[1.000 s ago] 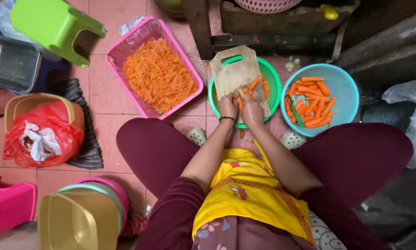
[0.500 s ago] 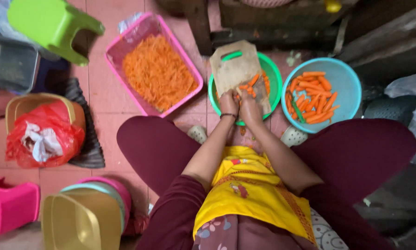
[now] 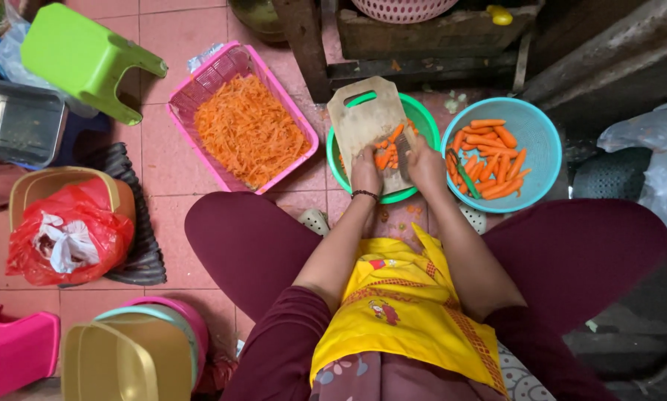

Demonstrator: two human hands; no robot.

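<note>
A wooden cutting board lies across a green basin on the floor in front of me. Orange carrot pieces sit on the board. My left hand presses down on the carrot pieces at the board's near end. My right hand is closed around a knife, whose grey blade rests on the board beside the carrots. To the right, a blue basin holds peeled carrots. A pink basket on the left is full of shredded carrot.
A green stool, a metal tray and a red plastic bag in a tan basin lie left. A pink stool and stacked basins sit at the lower left. A dark wooden rack stands behind the basins.
Both hands stay on the cutting board over the carrots. My right hand has shifted slightly to the right, away from the left.
</note>
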